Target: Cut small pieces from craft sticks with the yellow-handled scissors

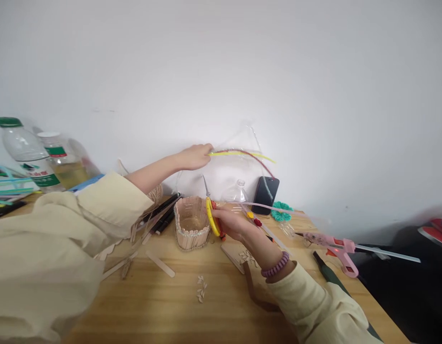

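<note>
Raised against the wall, my left hand (197,156) is closed on several fuzzy pipe cleaners (238,152): yellow, dark red and a silvery one, their free ends reaching right. My right hand (231,222) grips yellow-handled scissors (212,219) with the blades pointing up. A pale pink pipe cleaner (267,207) extends rightward from near my right hand; whether I hold it is unclear. Left of the scissors stands a small container (192,239) faced with wooden sticks, with glittery trim around it.
At right, a pink glue gun (340,248) holds a clear glue stick. A phone (265,195) leans on the wall beside a teal scrunchie (281,211). Small wood pieces (201,289) and a craft stick (161,264) lie in front. Bottles (29,155) stand far left.
</note>
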`<state>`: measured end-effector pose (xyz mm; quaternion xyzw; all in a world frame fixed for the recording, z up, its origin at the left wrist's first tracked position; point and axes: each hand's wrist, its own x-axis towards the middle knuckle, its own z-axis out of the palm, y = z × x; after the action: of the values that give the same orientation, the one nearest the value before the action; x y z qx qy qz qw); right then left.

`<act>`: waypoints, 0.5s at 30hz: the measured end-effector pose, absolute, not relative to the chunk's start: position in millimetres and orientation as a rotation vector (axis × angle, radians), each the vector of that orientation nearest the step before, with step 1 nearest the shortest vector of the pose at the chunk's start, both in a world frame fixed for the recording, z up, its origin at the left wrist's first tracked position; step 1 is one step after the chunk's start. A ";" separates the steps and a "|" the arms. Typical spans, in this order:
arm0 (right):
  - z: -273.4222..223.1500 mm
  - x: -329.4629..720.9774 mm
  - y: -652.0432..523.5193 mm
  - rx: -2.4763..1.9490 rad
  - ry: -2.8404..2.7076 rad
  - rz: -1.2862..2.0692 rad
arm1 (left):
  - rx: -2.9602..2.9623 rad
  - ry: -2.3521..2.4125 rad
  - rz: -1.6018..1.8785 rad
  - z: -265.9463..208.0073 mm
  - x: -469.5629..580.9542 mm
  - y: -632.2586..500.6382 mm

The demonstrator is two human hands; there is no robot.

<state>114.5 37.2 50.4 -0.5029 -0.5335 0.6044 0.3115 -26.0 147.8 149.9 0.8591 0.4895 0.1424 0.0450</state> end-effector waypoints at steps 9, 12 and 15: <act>48.3 125.4 40.3 -1.386 -1.292 1.654 | 2.797 1.185 0.227 110.4 -5.8 158.8; 52.9 141.8 35.0 -1.445 -1.304 1.675 | 2.783 1.160 0.341 113.8 -12.8 156.7; 61.0 159.9 21.9 -1.405 -1.359 1.689 | 2.746 1.160 0.558 123.4 -23.4 141.9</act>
<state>159.9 21.9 61.0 -0.5228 -0.5058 0.6285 0.2756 -23.4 141.9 123.4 0.9041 0.3819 0.1837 0.0543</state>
